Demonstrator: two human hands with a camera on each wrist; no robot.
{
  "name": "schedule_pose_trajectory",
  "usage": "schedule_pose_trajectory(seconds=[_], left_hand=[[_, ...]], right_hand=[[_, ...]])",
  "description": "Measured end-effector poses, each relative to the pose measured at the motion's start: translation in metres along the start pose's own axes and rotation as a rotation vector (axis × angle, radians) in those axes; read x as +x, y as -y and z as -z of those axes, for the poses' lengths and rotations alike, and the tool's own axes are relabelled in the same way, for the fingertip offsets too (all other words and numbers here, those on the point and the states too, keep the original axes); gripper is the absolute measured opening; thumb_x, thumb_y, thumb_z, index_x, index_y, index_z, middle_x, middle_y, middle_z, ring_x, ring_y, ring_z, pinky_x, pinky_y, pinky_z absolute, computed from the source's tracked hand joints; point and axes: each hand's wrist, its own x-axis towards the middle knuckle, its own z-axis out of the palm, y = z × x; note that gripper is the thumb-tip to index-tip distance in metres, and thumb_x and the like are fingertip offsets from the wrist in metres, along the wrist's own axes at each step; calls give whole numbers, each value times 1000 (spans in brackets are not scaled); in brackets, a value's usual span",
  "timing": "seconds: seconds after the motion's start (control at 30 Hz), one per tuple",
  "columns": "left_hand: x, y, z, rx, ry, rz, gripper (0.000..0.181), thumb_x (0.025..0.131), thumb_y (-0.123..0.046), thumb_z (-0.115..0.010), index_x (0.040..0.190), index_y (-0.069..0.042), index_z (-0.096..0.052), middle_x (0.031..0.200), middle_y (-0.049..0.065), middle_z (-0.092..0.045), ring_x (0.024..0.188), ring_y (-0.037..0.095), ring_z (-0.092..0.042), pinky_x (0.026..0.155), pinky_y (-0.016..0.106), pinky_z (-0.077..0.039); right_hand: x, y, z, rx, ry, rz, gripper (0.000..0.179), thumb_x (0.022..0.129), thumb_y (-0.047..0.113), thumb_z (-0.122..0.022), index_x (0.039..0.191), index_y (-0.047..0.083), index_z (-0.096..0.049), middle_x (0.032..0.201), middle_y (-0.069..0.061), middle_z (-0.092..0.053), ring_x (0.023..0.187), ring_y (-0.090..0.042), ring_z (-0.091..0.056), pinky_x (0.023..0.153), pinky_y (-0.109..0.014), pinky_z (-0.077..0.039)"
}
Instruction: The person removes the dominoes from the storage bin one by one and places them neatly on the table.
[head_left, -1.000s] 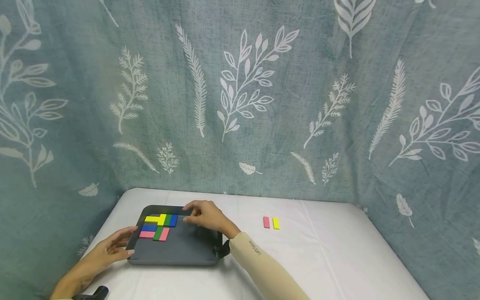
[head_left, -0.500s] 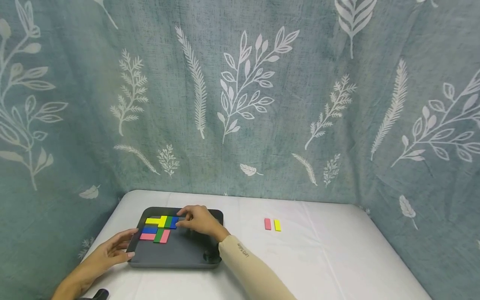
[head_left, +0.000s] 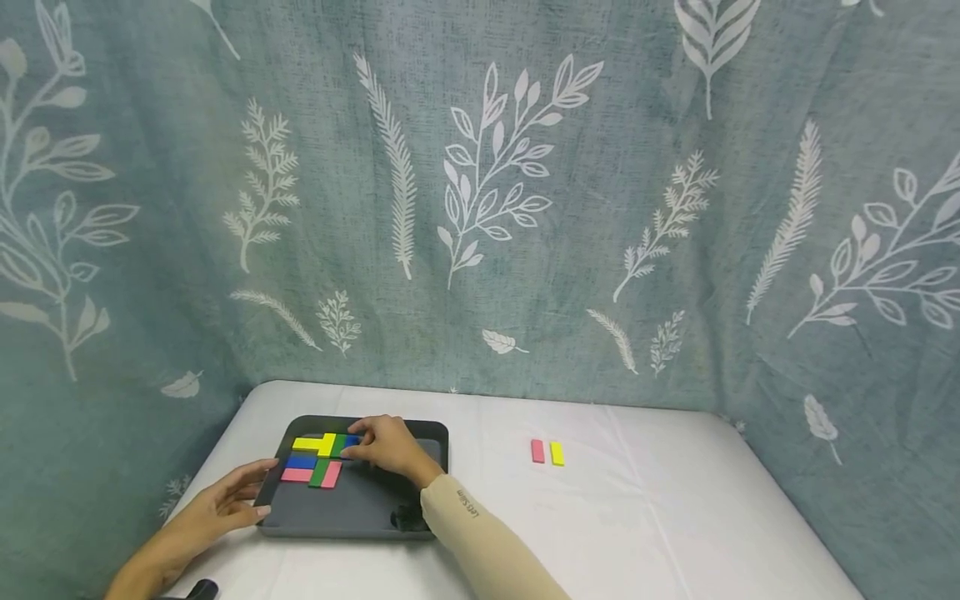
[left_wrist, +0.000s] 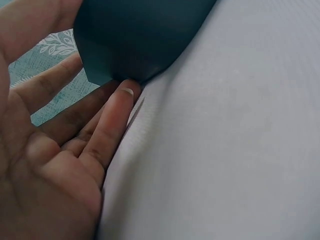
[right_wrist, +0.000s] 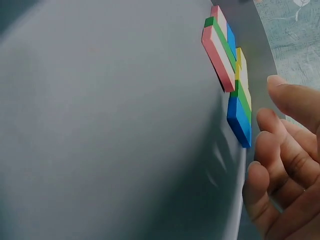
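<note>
Leaf-printed teal fabric (head_left: 420, 333) hangs behind a white-covered table (head_left: 600, 517). On the right hand (head_left: 386, 443), bent fingers lie close to the outermost blue block (right_wrist: 239, 122) inside the gray tray (head_left: 337, 512); whether they grip it, I cannot tell. The left hand (head_left: 221, 504) has its fingers loosely spread, touching the tray's left end. Beside that block lie a green block (head_left: 338, 446) and two yellow blocks (head_left: 327, 444); just nearer the person are another blue, two pink and another green. Dark lettering on the beige sleeve (head_left: 487, 542) reads "Let's Slim". Well right of the tray, separate pink (head_left: 537, 451) and yellow (head_left: 557, 453) blocks lie side by side.
</note>
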Motion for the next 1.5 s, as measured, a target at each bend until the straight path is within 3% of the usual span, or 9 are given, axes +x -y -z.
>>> schedule_pose_trajectory(seconds=[0.27,0.7,0.93,1.23,1.5], left_hand=[[-7,3,-5,-31,-8,8,85,95,-39,-75,163,-16,-29,163,23,-27,140,42,-33,104,56,-41],[-4,-2,-2,-16,3,-29,82,97,-35,-72,163,-13,-28,161,26,-29,138,42,-35,104,56,-40],[-3,-3,-2,-8,-5,-11,83,97,-36,-73,163,-14,-28,161,26,-28,138,42,-35,105,57,-40],[-1,0,0,-17,8,-15,83,97,-35,-73,163,-14,-28,162,26,-27,138,43,-34,103,57,-42],[1,3,0,-17,2,-27,82,96,-36,-73,162,-16,-30,162,24,-30,138,41,-36,104,57,-41]], right_hand=[[3,1,-8,-54,8,-29,44,89,27,-83,127,6,-72,65,9,-63,51,-9,-59,52,-21,-48],[7,-15,-5,-89,-5,-24,43,83,22,-89,121,6,-74,61,9,-62,51,-5,-57,53,-19,-47],[6,-14,-5,-124,-14,-17,43,80,22,-92,116,8,-75,63,9,-61,54,-4,-57,59,-18,-47],[4,-14,-7,-151,-17,-27,45,79,27,-92,117,8,-75,65,10,-62,57,-2,-56,59,-18,-46],[5,-10,0,-122,34,-13,44,84,24,-88,121,5,-74,68,9,-65,58,-3,-59,57,-19,-48]])
